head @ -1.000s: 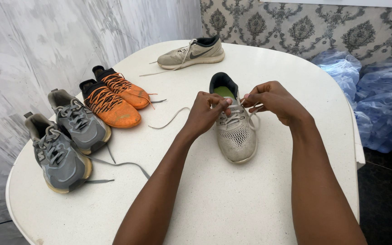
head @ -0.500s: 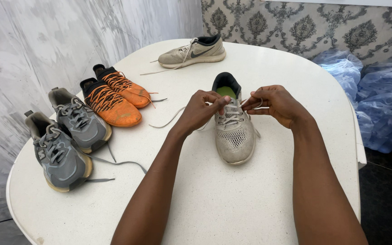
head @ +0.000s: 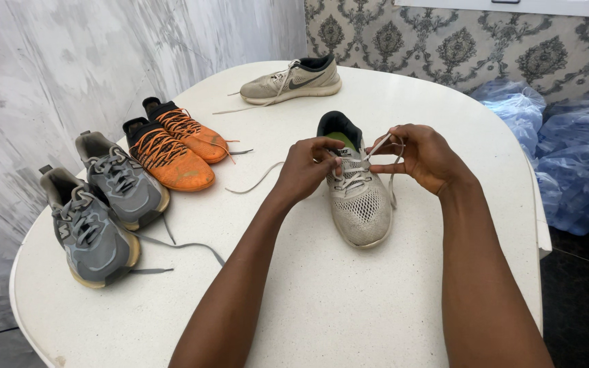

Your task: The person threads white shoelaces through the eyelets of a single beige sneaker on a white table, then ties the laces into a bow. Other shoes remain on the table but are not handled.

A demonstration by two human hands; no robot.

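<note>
Right hand [head: 425, 155] has lifted its pinched beige lace loop [head: 395, 163] toward 12 o'clock, while left hand [head: 306, 168] pins the laces of the beige mesh running shoe [head: 359, 197]; the knot is forming.

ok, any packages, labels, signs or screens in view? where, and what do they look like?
Blue plastic bags: heaped on the floor right of the table, crumpled, translucent blue.
Logo mark on far beige sneaker: dark curved shape on its side, at the table's far edge.
No signs or screens.
</note>
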